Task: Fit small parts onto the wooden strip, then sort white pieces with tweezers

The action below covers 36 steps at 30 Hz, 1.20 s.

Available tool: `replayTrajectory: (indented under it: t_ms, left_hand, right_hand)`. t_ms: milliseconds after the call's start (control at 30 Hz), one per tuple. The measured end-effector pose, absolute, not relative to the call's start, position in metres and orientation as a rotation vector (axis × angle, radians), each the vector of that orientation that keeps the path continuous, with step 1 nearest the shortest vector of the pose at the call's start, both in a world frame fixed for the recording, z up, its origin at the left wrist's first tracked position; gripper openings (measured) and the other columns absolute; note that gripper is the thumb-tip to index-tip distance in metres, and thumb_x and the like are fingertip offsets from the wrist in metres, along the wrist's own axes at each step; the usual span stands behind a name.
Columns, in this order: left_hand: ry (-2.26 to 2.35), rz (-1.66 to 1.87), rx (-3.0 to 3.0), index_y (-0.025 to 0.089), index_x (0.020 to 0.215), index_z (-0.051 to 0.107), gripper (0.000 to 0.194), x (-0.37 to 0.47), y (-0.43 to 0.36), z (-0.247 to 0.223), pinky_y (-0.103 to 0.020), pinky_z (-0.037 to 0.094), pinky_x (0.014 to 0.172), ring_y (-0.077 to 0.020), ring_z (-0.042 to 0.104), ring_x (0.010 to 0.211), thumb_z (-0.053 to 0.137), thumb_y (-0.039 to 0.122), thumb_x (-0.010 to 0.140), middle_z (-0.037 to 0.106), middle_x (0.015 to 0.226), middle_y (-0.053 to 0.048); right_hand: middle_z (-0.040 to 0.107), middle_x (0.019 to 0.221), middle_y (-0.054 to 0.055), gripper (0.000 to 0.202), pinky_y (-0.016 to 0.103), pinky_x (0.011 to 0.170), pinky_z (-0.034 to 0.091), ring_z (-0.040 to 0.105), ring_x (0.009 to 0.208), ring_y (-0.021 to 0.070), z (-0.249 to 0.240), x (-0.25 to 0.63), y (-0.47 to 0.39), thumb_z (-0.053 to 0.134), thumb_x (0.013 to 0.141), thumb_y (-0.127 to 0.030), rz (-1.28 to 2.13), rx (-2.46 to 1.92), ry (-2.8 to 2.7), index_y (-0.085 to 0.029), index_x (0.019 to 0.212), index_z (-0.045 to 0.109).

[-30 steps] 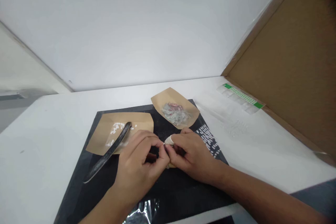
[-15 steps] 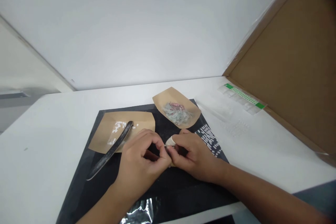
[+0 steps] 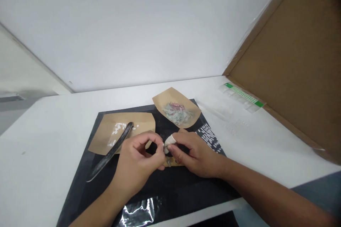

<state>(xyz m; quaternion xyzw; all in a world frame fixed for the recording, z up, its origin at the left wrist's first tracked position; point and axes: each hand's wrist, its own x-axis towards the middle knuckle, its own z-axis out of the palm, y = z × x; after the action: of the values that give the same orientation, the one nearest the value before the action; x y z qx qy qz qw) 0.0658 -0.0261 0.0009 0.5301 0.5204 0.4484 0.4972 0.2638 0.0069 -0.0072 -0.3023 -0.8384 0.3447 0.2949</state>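
Observation:
My left hand (image 3: 142, 154) is closed in a pinch, with thumb and index fingertips together at a tiny pale piece too small to name. Just right of it, my right hand (image 3: 195, 154) is also pinched. A white cover (image 3: 169, 139) sits on its index finger, and whatever lies under that fingertip is mostly hidden. Below the fingertips a small yellowish piece (image 3: 175, 162) shows in part. Both hands are over a black mat (image 3: 183, 188). To the left, a long black curved strip like a nail file (image 3: 110, 153) lies across a brown paper (image 3: 101, 134) bearing small white pieces (image 3: 120, 127).
Behind the hands, another brown paper (image 3: 162, 96) holds crumpled clear and reddish film scraps (image 3: 177, 112). Rows of small white stickers (image 3: 208, 136) lie at the mat's right. A clear packet with a green strip (image 3: 243, 94) lies by a brown cardboard panel (image 3: 287, 71).
My left hand has drawn slightly left, so the fingertips have parted a little. More of the yellowish piece and white finger cover shows. The whole view has shifted slightly.

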Motion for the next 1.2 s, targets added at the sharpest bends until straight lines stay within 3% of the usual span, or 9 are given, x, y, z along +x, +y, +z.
replayTrajectory:
  t_ms: [233, 533, 767, 900, 1000, 1200]
  left_hand:
    - [1.224, 1.075, 1.250, 0.016, 0.076, 0.067, 0.016, 0.064, -0.026, 0.000, -0.020, 0.055, 0.040, -0.0116, 0.066, 0.046, 0.072, 0.030, 0.079, 0.063, 0.076, 0.001]
    - [1.146, 1.136, 1.320, 0.017, 0.077, 0.061, 0.014, 0.063, -0.023, 0.000, -0.019, 0.049, 0.042, -0.0072, 0.060, 0.044, 0.068, 0.027, 0.082, 0.058, 0.072, 0.004]
    - [1.618, 1.345, 1.851, 0.021, 0.081, 0.059, 0.004, 0.050, -0.017, -0.001, -0.021, 0.048, 0.051, -0.0145, 0.059, 0.071, 0.062, 0.019, 0.083, 0.060, 0.081, 0.000]
    - [1.939, 1.280, 2.091, 0.021, 0.083, 0.058, 0.004, 0.033, -0.004, -0.003, -0.030, 0.048, 0.066, -0.0190, 0.060, 0.077, 0.060, 0.020, 0.085, 0.063, 0.081, -0.002]
    - [2.075, 1.186, 2.097, 0.022, 0.083, 0.059, 0.002, 0.022, 0.004, -0.005, -0.035, 0.048, 0.075, -0.0222, 0.063, 0.083, 0.060, 0.022, 0.085, 0.067, 0.084, -0.003]
    - [2.078, 1.068, 1.938, 0.021, 0.086, 0.064, 0.005, 0.012, 0.008, -0.004, -0.035, 0.048, 0.073, -0.0230, 0.067, 0.085, 0.064, 0.025, 0.083, 0.072, 0.090, -0.004]
  right_hand:
    - [0.059, 0.069, -0.004, 0.034, 0.024, 0.071, 0.041, 0.054, 0.065, 0.0097, -0.002, 0.264, 0.009, 0.049, 0.107, -0.029, 1.081, -0.748, -2.178, -0.019, 0.075, 0.055]
    - [0.063, 0.082, 0.000, 0.018, 0.027, 0.073, 0.046, 0.059, 0.076, 0.0127, -0.004, 0.265, 0.011, 0.062, 0.101, -0.032, 1.165, -0.685, -2.056, -0.018, 0.092, 0.070]
    - [0.058, 0.078, -0.001, 0.015, 0.026, 0.066, 0.049, 0.056, 0.072, 0.0125, -0.004, 0.267, 0.014, 0.069, 0.096, -0.036, 1.251, -0.783, -1.926, -0.022, 0.099, 0.076]
    - [0.063, 0.078, -0.001, 0.018, 0.025, 0.062, 0.051, 0.062, 0.068, 0.0120, -0.009, 0.266, 0.014, 0.073, 0.093, -0.037, 1.368, -0.847, -1.810, -0.023, 0.103, 0.077]
    - [0.069, 0.075, 0.000, 0.022, 0.026, 0.062, 0.054, 0.067, 0.068, 0.0133, -0.013, 0.265, 0.014, 0.078, 0.089, -0.038, 1.411, -0.917, -1.745, -0.021, 0.103, 0.076]
    - [0.073, 0.073, 0.002, 0.026, 0.027, 0.062, 0.055, 0.069, 0.068, 0.0145, -0.014, 0.263, 0.016, 0.079, 0.087, -0.041, 1.396, -0.959, -1.713, -0.019, 0.101, 0.077]
